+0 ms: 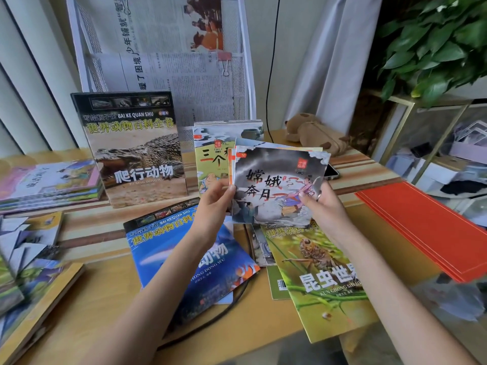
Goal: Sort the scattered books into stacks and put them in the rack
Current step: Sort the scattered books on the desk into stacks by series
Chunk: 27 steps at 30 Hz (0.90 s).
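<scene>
Nearest you, the insect book (324, 275) is lying flat on the table (105, 285). Your left hand (214, 198) and right hand (322, 204) are pinching a fanned stack of storybooks (276, 183); judged next: square it, then rack (245, 75) it.

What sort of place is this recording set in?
Probably a home reading corner or small office: a wooden table strewn with children's books, a white mesh rack holding newspapers, and a potted plant.
</scene>
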Motion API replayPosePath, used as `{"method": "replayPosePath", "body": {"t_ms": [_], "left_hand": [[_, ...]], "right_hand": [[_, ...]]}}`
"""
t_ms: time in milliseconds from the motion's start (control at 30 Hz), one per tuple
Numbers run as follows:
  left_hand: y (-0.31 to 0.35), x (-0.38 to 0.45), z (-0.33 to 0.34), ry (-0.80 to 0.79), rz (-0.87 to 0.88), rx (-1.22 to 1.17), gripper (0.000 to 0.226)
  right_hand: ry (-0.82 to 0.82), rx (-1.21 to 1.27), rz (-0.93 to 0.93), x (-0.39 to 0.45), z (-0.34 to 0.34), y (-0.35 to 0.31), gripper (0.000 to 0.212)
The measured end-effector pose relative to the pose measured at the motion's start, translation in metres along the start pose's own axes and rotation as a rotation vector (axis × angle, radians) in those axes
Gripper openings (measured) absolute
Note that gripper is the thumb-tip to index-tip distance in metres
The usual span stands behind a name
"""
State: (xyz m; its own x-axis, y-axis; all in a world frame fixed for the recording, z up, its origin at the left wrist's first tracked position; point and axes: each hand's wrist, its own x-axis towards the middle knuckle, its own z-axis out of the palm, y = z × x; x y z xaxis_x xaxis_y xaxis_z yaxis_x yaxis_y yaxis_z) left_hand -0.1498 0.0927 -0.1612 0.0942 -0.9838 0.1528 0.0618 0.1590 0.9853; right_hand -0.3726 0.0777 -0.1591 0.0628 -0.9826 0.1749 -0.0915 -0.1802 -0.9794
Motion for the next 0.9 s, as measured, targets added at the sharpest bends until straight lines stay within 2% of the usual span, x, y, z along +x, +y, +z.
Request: {"method": "replayPosePath", "body": {"t_ms": [167, 267, 367, 533, 667, 800, 900], "left_hand": [[-0.008, 0.000, 0.002, -0.057, -0.058, -0.159, 0.019], [-0.007, -0.001, 0.011, -0.098, -0.128, -0.262, 0.018], [-0.008, -0.002, 0.014, -0.104, -0.155, -0.310, 0.019], [-0.005, -0.009, 0.012, -0.145, -0.093, -0.067, 0.022], [-0.011, -0.016, 0.017, -0.179, 0.001, -0.024, 0.037], [-0.021, -0.015, 0.017, -0.129, 0.080, 0.206, 0.052], [-0.029, -0.012, 0.018, -0.111, 0.122, 0.280, 0.056]], "right_hand": [[0.061, 0.047, 0.067, -0.004, 0.010, 0.012, 0.036], [0.184, 0.116, 0.043, -0.003, 0.014, 0.012, 0.022], [0.214, 0.127, 0.035, -0.003, 0.014, 0.013, 0.022], [0.154, 0.164, 0.021, -0.004, 0.015, 0.017, 0.014], [0.166, 0.130, 0.026, -0.006, 0.023, 0.018, 0.047], [0.184, 0.103, -0.032, -0.006, 0.024, 0.018, 0.039], [0.167, -0.013, -0.054, -0.006, 0.022, 0.020, 0.038]]}}
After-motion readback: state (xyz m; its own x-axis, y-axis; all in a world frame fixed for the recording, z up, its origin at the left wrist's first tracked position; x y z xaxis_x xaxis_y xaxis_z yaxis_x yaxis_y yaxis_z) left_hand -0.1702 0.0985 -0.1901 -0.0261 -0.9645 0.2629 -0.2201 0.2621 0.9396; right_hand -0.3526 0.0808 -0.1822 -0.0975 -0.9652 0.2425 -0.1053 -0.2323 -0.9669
